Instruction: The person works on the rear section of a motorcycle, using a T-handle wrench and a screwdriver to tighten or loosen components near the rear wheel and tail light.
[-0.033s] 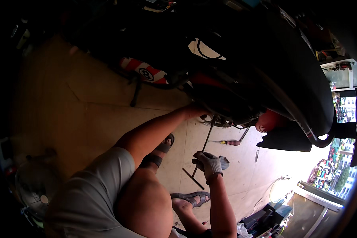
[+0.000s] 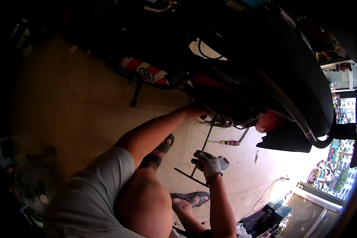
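Observation:
A dark motorcycle (image 2: 242, 79) fills the upper middle and right. My right hand (image 2: 210, 164), in a grey work glove, is closed around the shaft of a long T-handle wrench (image 2: 206, 142). The wrench's crossbar shows below the glove, and its far end meets metal parts (image 2: 223, 121) low on the motorcycle. My left hand (image 2: 197, 110) reaches in beside that end; its fingers are mostly lost in shadow under the bodywork. On the floor to the right of the shaft lies a screwdriver (image 2: 232, 142).
A fan (image 2: 39, 186) stands at the lower left. Dark gear (image 2: 265, 218) is piled at the lower right, near a glass-fronted cabinet (image 2: 313, 208). My sandalled feet (image 2: 194, 198) rest on the pale floor (image 2: 119, 115). The kickstand (image 2: 137, 93) juts out at the left.
The wrench's crossbar has turned a little about its shaft, and its left end now sticks out further. My right hand has barely shifted; the left arm stays put.

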### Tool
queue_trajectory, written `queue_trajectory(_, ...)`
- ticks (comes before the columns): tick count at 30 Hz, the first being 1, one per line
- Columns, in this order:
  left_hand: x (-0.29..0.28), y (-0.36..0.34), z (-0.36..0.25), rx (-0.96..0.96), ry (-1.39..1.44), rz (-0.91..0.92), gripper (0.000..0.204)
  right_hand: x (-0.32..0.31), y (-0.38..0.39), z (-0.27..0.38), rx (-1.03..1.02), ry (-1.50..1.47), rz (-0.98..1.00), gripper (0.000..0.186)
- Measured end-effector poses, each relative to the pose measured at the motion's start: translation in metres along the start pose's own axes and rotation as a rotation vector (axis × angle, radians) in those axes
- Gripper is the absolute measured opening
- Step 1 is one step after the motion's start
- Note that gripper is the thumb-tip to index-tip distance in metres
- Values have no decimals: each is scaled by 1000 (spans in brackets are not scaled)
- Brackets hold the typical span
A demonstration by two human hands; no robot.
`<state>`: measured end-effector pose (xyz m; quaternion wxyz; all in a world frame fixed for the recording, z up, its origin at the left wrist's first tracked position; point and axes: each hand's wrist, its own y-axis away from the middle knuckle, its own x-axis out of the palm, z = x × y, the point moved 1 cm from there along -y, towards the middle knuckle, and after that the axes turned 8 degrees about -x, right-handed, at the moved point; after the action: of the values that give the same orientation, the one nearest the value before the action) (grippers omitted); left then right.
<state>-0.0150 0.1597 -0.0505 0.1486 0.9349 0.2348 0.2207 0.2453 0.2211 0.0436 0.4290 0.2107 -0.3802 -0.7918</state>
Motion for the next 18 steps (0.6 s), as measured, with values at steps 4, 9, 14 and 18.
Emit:
queue_trajectory(4, 3, 1, -7, 21, 19, 9, 33, 0, -6, -5, -22, 82, -25, 36)
queue_trajectory(9, 2, 2, -4, 45, 80, 8, 29, 6, -9, 3, -44, 150, -61, 36)
queue_trajectory(14, 8, 1, -7, 19, 90, -26, 30, 4, -9, 6, -46, 83, -47, 37)
queue_trajectory(18, 7, 3, -6, 26, 102, -14, 30, 3, -11, 15, -53, 168, -54, 39)
